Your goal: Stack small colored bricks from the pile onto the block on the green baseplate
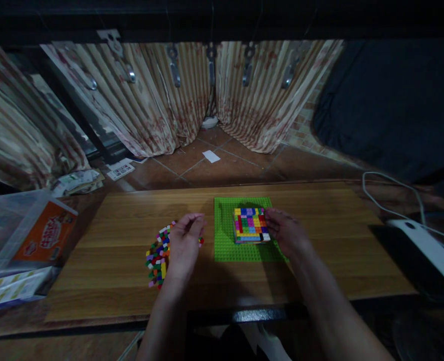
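A multicoloured structure of toy building bricks [250, 225] stands on the green baseplate [224, 250], its top a patchwork of small bricks. My right hand [287, 231] is at its right side, fingers curled against the edge and upper right corner. To the left of the baseplate, my left hand [186, 238] hovers over the table with thumb and fingertips pinched together. Whatever is between those fingertips is too small or hidden to make out. Beside and partly behind that hand lies a pile of loose toy bricks [155, 260] in many colours.
The wooden tabletop [105, 250] carries all this. At left stand a clear plastic bin [11, 215] with an orange package [45, 233] and a wrapped box [17, 288]. A white device [428, 245] with a cable lies at right. Curtains [162, 110] hang beyond the table.
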The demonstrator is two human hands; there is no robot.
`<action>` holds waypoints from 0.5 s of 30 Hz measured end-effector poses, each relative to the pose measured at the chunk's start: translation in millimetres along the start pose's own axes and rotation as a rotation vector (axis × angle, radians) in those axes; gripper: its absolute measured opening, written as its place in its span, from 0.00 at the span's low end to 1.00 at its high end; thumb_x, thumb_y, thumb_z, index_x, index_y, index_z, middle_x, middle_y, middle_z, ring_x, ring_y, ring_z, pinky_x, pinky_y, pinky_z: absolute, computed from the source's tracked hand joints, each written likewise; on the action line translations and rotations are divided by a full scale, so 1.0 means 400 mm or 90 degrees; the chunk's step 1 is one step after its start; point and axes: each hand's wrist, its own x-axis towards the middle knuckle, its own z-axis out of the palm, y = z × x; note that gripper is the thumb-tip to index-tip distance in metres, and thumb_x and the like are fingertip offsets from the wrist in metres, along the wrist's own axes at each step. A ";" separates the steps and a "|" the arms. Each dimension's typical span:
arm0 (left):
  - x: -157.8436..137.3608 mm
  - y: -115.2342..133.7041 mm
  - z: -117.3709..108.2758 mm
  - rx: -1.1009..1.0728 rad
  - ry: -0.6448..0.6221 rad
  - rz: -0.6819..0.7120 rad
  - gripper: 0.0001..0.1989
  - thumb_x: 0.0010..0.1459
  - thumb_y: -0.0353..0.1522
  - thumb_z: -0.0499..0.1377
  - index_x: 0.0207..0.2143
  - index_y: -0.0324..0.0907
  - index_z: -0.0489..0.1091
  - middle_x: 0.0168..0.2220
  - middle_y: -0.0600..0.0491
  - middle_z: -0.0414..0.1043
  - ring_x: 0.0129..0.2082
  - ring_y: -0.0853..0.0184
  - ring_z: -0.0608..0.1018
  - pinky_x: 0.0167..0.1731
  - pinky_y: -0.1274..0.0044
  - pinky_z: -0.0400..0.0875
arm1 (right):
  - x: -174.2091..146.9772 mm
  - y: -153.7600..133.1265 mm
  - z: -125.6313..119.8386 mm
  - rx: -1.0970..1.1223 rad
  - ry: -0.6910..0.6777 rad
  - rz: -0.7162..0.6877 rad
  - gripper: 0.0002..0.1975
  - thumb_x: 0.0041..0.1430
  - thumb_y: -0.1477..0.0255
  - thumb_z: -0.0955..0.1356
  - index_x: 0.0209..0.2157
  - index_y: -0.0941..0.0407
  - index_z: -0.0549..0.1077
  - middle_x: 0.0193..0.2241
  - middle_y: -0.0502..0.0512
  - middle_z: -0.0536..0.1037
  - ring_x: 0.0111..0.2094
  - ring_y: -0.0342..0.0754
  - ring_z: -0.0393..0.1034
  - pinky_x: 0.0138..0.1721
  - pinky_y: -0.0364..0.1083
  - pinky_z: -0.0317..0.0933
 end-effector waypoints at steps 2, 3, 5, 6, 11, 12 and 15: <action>0.000 0.000 -0.001 0.002 -0.002 0.000 0.14 0.45 0.39 0.65 0.31 0.39 0.74 0.28 0.53 0.74 0.28 0.71 0.74 0.29 0.80 0.66 | -0.003 -0.001 0.005 -0.029 -0.001 0.014 0.06 0.39 0.74 0.73 0.25 0.57 0.75 0.21 0.48 0.77 0.20 0.39 0.68 0.21 0.37 0.62; 0.000 0.000 -0.002 0.005 -0.004 0.001 0.14 0.45 0.39 0.65 0.31 0.39 0.74 0.27 0.53 0.74 0.28 0.71 0.73 0.29 0.80 0.66 | -0.004 -0.001 0.006 -0.039 -0.001 0.019 0.06 0.39 0.74 0.73 0.25 0.57 0.75 0.21 0.48 0.77 0.20 0.39 0.68 0.21 0.38 0.62; 0.000 0.000 -0.003 0.013 -0.008 0.003 0.14 0.46 0.40 0.64 0.32 0.39 0.74 0.27 0.54 0.73 0.26 0.72 0.72 0.27 0.81 0.65 | -0.005 -0.002 0.005 -0.055 -0.007 0.026 0.06 0.40 0.73 0.73 0.24 0.57 0.76 0.20 0.49 0.77 0.20 0.40 0.69 0.20 0.38 0.63; 0.000 0.000 -0.003 0.016 -0.010 0.005 0.14 0.46 0.40 0.64 0.32 0.39 0.74 0.27 0.53 0.73 0.27 0.72 0.73 0.27 0.81 0.65 | -0.005 -0.001 0.004 -0.063 -0.015 0.025 0.06 0.40 0.72 0.74 0.24 0.57 0.75 0.20 0.50 0.77 0.20 0.40 0.69 0.20 0.38 0.63; 0.002 -0.003 -0.001 0.023 -0.015 0.009 0.16 0.44 0.41 0.65 0.31 0.38 0.74 0.28 0.51 0.74 0.30 0.69 0.75 0.29 0.79 0.68 | -0.002 0.006 -0.009 -0.108 -0.056 -0.006 0.11 0.39 0.66 0.75 0.23 0.58 0.76 0.18 0.52 0.76 0.19 0.42 0.69 0.21 0.40 0.63; 0.003 -0.003 0.000 0.024 -0.017 0.010 0.16 0.44 0.41 0.65 0.31 0.38 0.74 0.28 0.51 0.74 0.29 0.69 0.75 0.29 0.79 0.68 | -0.002 0.007 -0.011 -0.115 -0.058 -0.012 0.12 0.38 0.65 0.76 0.23 0.58 0.76 0.18 0.52 0.77 0.19 0.43 0.69 0.21 0.41 0.63; 0.005 -0.004 0.001 0.034 -0.029 0.014 0.15 0.45 0.40 0.65 0.31 0.38 0.74 0.27 0.52 0.74 0.28 0.69 0.74 0.29 0.79 0.68 | -0.005 0.006 -0.013 -0.135 -0.068 -0.030 0.15 0.36 0.62 0.77 0.22 0.58 0.76 0.19 0.53 0.77 0.19 0.43 0.70 0.22 0.41 0.64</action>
